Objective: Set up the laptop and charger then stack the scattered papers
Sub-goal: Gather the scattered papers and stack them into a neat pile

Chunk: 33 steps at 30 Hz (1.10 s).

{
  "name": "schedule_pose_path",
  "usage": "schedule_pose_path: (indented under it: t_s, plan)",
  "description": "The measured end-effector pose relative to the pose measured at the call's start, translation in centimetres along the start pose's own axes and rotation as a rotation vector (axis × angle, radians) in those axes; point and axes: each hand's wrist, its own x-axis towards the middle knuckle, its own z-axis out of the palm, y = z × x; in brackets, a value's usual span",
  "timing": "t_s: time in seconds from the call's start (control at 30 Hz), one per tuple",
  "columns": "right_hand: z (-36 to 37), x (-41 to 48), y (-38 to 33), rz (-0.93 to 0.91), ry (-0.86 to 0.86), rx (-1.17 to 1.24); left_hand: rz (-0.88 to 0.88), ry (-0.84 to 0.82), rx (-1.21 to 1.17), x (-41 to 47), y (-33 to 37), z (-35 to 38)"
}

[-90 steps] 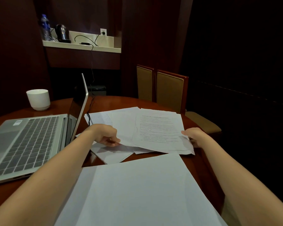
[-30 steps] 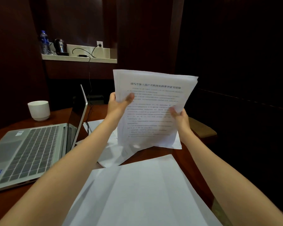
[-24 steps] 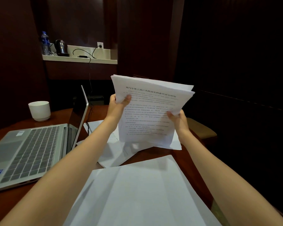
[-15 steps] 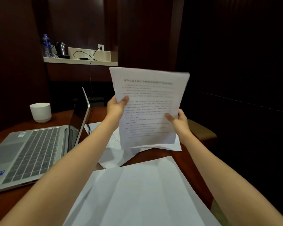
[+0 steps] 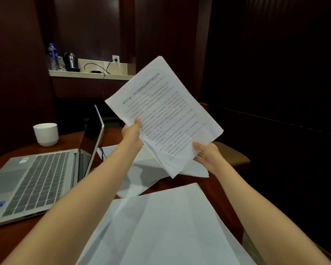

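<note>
Paper bundle [image 5: 168, 115]: up in the air over the bench [image 5: 216, 185], tipped so one corner points up and one points down; the top page has lines of print (too blurry to read).
Left hand [image 5: 132, 131]: pinches the left edge of the paper bundle, thumb on the printed side, the other fingers behind it.
Right hand [image 5: 206, 153]: holds the low right edge of the paper bundle, thumb on the front, fingers curled under.
Loose sheets [image 5: 141, 173]: flat on the bench under the paper bundle, lying over each other, just right of the laptop.
Near sheets [image 5: 161, 226]: big white pages at the closest edge of the bench, between the two arms.
Laptop [image 5: 36, 178]: open on the left side of the bench, keys showing, screen dark and seen from the side.
Charger [image 5: 96, 71]: small dark block on the shelf [image 5: 88, 75] at the back; its wire runs up to the wall socket [image 5: 115, 58].
Cup [image 5: 45, 133]: white, standing up on the bench behind the laptop.
Kettle [image 5: 71, 61]: on the left end of the shelf, beside a bottle [image 5: 52, 54].
Chair [image 5: 231, 153]: tan seat at the far side of the bench, behind the right hand.
</note>
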Motion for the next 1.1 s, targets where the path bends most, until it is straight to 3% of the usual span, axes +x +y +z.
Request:
schedule_pose_path:
  t_s: [0.1, 0.2, 0.3, 0.4, 0.53, 0.6, 0.73, 0.83, 0.97, 1.1]
  plan:
    - [0.2, 0.3, -0.4, 0.009, 0.122, -0.001, 0.024, 0.104, 0.186, 0.3, -0.2, -0.3]
    - [-1.0, 0.7, -0.6, 0.063, 0.178, 0.009, 0.206, 0.19, 0.746, -0.1, -0.1, -1.2]
    - [-2.6, 0.7, -0.8, 0.122, 0.158, -0.034, 0.519, 0.206, 1.255, -1.4, 0.5, -1.6]
    - [-3.8, 0.1, -0.9, 0.15, 0.062, -0.095, 0.746, 0.063, 1.609, -1.4, 1.1, -0.9]
    - [-4.7, -0.5, -1.1, 0.194, -0.102, -0.28, 0.829, -0.273, 1.935, -1.7, 0.8, 0.9]
    - [-4.9, -1.0, -1.3, 0.219, -0.194, -0.325, 0.763, -0.384, 2.004, -2.1, 0.3, 1.6]
    - [-5.3, -1.7, -1.5, 0.301, -0.339, -0.488, 0.409, -0.534, 1.915, -2.8, 0.0, 1.8]
    - [-5.8, -1.9, -1.1, 0.361, -0.437, -0.577, 0.237, -0.703, 1.925, -3.1, 0.1, 1.5]
    - [-5.3, -2.9, -0.4, 0.436, -0.549, -0.556, 0.008, -0.717, 2.016, -3.8, 0.1, 0.4]
    - [-4.4, -2.8, -0.2, 0.419, -0.55, -0.601, -0.249, -0.782, 1.906, -4.1, -0.7, -1.5]
